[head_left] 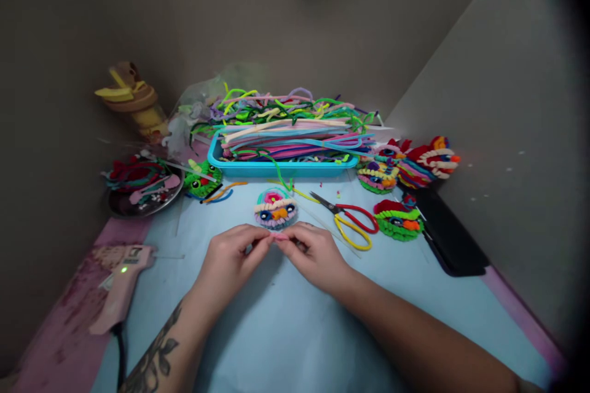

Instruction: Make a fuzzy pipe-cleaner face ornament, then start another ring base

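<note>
Between my fingertips is a short pink piece (279, 236), which looks like pipe cleaner. My left hand (239, 252) pinches one end of it, and my right hand (316, 253) pinches the other. Just beyond the hands lies a round pipe-cleaner figure (276, 212) in lilac, cream and pink, with eyes and an orange beak-like part. Its lower edge comes close to my fingers; whether they touch it, I cannot tell. Scissors (353, 221) with one red and one yellow handle lie to the right of the figure, blades pointing away to the left.
A blue tray (281, 169) heaped with pipe cleaners stands at the back. On the left are a lit pink glue gun (124, 288), a metal bowl (138, 207) and a yellow-brown cup (138, 107). A green figure (399, 221) and a black phone-like slab (452, 239) lie to the right.
</note>
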Motion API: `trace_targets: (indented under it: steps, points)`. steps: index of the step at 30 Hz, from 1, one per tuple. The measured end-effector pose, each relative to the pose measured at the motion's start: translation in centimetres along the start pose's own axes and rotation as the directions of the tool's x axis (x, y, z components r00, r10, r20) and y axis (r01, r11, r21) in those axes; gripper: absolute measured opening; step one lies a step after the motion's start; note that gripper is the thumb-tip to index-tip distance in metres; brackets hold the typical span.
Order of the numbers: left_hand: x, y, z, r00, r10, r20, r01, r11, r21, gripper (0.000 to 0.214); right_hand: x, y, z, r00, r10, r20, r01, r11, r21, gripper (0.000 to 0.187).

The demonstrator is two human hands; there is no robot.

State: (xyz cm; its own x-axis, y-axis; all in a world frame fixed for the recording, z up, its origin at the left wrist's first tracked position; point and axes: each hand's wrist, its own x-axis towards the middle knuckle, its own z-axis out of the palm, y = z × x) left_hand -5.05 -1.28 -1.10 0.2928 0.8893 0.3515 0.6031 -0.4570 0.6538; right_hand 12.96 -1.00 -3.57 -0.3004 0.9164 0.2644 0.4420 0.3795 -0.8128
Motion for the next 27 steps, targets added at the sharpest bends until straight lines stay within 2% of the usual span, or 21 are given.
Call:
trace_targets:
  steps: [7,20,27]
  points:
    - [-0.12,0.06,0.1,0.999,-0.023,0.041,0.023,1.0,0.007,0.012,-0.14,0.43,-0.1,0.994,-0.105,-0.008,0.104,0.994,-0.041,0.016]
    - [-0.11,0.11,0.25,0.999,0.043,-0.012,-0.041,0.996,0.082,0.01,-0.34,0.29,-0.04,0.987,-0.161,-0.01,0.158,0.978,-0.139,0.019]
    - [0.01,0.46,0.12,0.998,0.059,-0.03,-0.058,0.997,0.054,0.008,-0.31,0.24,0.16,0.985,-0.171,-0.021,0.166,0.976,-0.138,0.019]
